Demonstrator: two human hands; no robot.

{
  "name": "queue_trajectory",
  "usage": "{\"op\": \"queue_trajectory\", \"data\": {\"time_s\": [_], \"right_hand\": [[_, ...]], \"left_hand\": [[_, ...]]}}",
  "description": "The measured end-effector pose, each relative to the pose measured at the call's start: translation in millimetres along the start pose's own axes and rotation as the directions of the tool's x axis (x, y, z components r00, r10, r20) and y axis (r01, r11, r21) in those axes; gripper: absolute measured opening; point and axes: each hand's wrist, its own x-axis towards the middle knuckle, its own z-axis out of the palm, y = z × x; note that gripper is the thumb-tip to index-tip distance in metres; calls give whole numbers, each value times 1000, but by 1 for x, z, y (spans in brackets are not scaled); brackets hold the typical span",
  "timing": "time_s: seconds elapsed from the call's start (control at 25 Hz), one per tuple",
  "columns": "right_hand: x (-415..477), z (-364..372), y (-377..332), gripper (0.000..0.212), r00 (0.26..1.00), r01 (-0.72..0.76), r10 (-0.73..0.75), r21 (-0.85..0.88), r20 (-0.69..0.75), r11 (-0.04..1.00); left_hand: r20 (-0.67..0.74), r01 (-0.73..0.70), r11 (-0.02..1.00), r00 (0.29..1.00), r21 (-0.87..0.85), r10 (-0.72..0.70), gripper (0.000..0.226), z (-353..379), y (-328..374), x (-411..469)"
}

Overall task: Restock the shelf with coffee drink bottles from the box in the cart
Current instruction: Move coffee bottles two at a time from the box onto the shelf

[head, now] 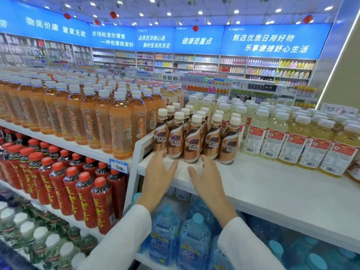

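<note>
Several brown Nescafe coffee drink bottles with cream caps stand in rows on the white top shelf. My left hand lies just in front of the leftmost bottles, fingers spread and relaxed, its fingertips close to their bases. My right hand hovers beside it over the shelf's front, fingers spread, just short of the front bottles. Neither hand holds anything. The cart and the box are out of view.
Orange tea bottles fill the shelf to the left, pale yellow drink bottles the right. Red-capped bottles stand a level lower on the left, and blue water bottles below my arms. A price tag reads 3.00.
</note>
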Motion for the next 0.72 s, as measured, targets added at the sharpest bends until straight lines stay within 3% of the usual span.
{"op": "queue_trajectory", "data": {"time_s": [0.28,0.48,0.72], "right_hand": [[-111,-24,14,40,962,162,-201,208,186,965],[-187,24,36,42,876,176,-287,296,387,939],[-254,110,51,47,648,59,-197,209,736,976]], "left_hand": [[-169,150,987,976,51,-139,41,-55,-9,-138],[-293,368,927,896,74,-333,35,-92,-46,-253],[-408,637,764,728,103,-552,28,-133,-100,-363]]}}
